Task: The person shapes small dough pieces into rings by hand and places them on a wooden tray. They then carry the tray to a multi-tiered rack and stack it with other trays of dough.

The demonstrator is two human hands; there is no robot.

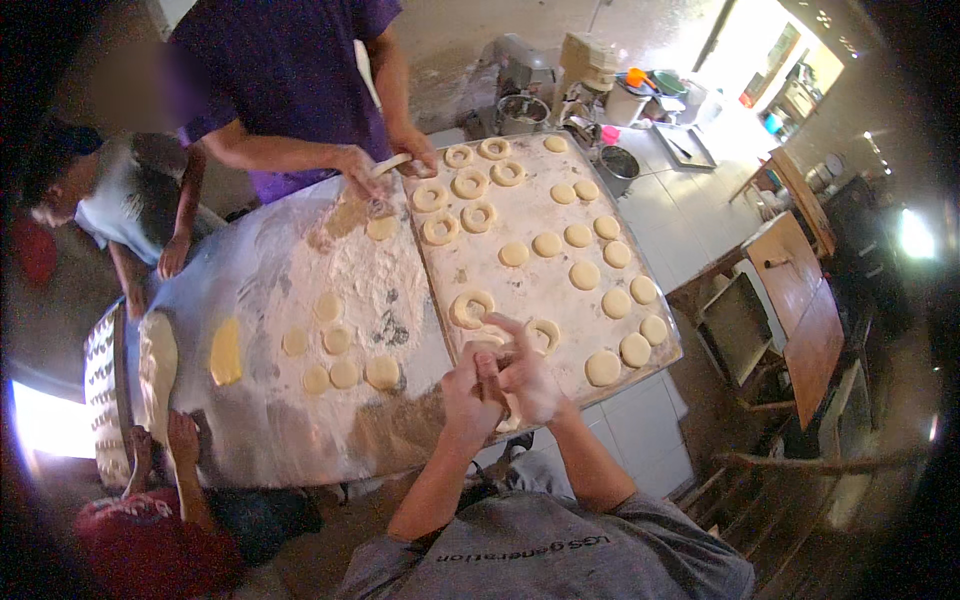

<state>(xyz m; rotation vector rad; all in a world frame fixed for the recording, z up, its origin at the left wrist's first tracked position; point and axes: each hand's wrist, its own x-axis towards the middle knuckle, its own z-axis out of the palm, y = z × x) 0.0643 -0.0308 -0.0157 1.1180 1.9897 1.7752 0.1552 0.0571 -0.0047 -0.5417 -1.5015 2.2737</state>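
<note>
Both my hands meet above the near left corner of a floured board (560, 290). My left hand (474, 393) is closed, fingers curled; what it grips, if anything, is hidden. Smeared by motion, my right hand (530, 378) touches it, one finger stretched out. Just beyond them lie a dough ring (460, 308) and, to the right, another dough ring (553, 336). Pale dough shows partly beneath my hands. Further up the board sit several more dough rings (430, 198). Flat round dough pieces (584, 276) cover its right side.
Left of the board, a floured metal table (270, 420) carries small dough rounds (343, 374), a yellow slab (227, 352) and a long dough sheet (157, 370). A person in purple (290, 80) handles dough opposite; two other people work at the left. Mixers (522, 75) stand behind.
</note>
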